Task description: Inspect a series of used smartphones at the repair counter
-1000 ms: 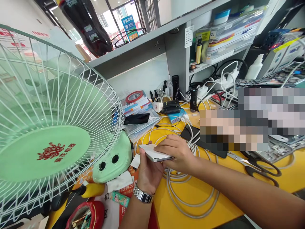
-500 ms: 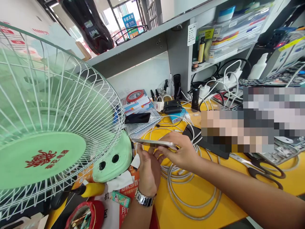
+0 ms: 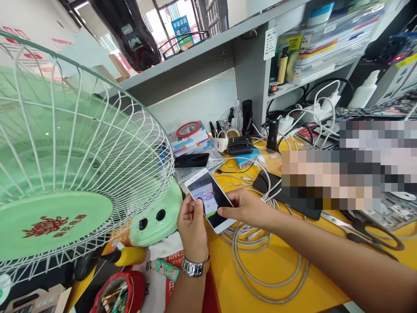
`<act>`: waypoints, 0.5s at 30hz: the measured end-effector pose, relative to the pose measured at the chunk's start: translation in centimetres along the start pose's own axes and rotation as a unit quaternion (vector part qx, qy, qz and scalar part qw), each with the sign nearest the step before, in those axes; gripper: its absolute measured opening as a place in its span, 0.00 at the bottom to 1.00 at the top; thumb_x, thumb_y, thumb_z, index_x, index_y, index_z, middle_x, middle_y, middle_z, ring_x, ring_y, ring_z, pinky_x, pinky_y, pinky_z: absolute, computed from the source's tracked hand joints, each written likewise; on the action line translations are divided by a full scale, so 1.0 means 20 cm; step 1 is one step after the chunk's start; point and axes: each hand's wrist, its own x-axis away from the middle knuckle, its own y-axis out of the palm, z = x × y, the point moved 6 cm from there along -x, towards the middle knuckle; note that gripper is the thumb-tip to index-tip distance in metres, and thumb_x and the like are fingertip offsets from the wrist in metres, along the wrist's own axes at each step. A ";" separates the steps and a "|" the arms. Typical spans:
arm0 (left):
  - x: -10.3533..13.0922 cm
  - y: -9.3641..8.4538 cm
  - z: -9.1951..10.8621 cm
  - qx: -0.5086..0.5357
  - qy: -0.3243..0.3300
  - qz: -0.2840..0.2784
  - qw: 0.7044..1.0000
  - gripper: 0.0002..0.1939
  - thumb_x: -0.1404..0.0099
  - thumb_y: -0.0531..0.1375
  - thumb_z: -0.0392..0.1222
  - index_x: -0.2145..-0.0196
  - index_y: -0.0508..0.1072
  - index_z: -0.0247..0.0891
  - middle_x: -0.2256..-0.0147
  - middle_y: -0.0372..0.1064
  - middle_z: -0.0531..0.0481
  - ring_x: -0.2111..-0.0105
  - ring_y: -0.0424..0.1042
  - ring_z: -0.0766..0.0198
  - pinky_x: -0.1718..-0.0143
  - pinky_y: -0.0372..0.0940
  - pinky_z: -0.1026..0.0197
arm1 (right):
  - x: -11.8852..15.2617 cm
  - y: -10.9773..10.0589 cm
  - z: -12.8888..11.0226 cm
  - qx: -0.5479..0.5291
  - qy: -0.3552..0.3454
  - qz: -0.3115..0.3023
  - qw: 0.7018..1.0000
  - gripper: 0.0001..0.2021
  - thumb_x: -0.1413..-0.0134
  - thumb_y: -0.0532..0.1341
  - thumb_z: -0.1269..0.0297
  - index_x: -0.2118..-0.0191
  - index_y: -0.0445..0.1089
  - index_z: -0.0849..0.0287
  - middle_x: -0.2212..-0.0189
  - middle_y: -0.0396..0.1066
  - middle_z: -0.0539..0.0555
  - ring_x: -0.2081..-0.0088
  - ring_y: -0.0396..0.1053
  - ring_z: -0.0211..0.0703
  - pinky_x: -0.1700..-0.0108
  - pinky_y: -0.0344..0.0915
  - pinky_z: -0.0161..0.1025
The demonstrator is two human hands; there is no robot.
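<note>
A white smartphone (image 3: 208, 193) is held up over the yellow table, its lit screen facing me and showing a picture with a green patch at the bottom. My left hand (image 3: 191, 221), with a metal watch on the wrist, grips the phone's left edge, thumb lying over the screen. From the right, my right hand (image 3: 244, 209) pinches the opposite edge, its thumb on the lower part of the screen. The fingers behind the phone are partly hidden. A coiled grey cable (image 3: 237, 252) lies below and right of the phone.
A green fan (image 3: 74, 174) fills the left side. Behind the phone lie a black phone (image 3: 191, 161) and red tape (image 3: 188, 129). To the right are a black flat panel (image 3: 299, 202) and scissors (image 3: 365, 232). A red pouch (image 3: 135, 289) sits at lower left.
The phone has turned from nearly edge-on to screen facing me. Both hands have rotated with it and still hold it. The view has shifted slightly.
</note>
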 end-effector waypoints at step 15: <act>0.02 0.00 0.03 -0.039 0.021 -0.006 0.999 0.17 0.38 0.64 0.49 0.53 0.76 0.44 0.52 0.76 0.49 0.51 0.73 0.60 0.50 0.66 0.61 | 0.00 0.04 0.04 -0.047 -0.010 -0.003 0.999 0.21 0.59 0.70 0.47 0.75 0.67 0.60 0.76 0.67 0.47 0.74 0.62 0.36 0.68 0.60 0.36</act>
